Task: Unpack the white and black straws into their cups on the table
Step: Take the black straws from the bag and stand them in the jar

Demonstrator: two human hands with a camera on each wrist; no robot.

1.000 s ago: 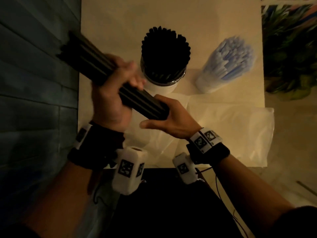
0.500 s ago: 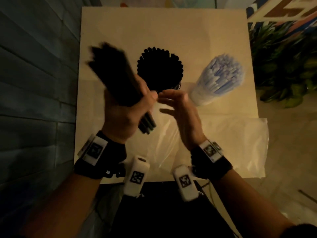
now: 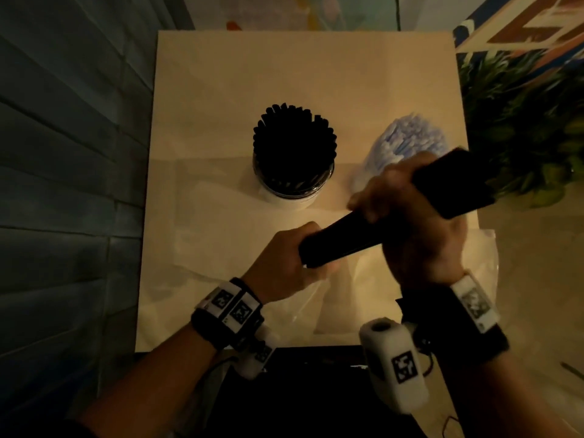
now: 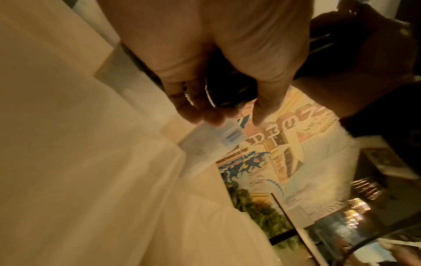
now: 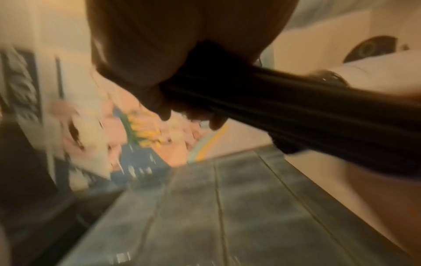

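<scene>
Right hand (image 3: 410, 216): gripped the middle of the black straw bundle (image 3: 341, 238).
Left hand (image 3: 284, 263): apparently cupped the bundle's near end; view blurred.

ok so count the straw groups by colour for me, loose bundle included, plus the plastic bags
black straw groups: 2, the cup of black straws and the black bundle held by both the left hand and the right hand
white straw groups: 1, the white straws
clear plastic bags on the table: cannot tell how many
total straw groups: 3
</scene>
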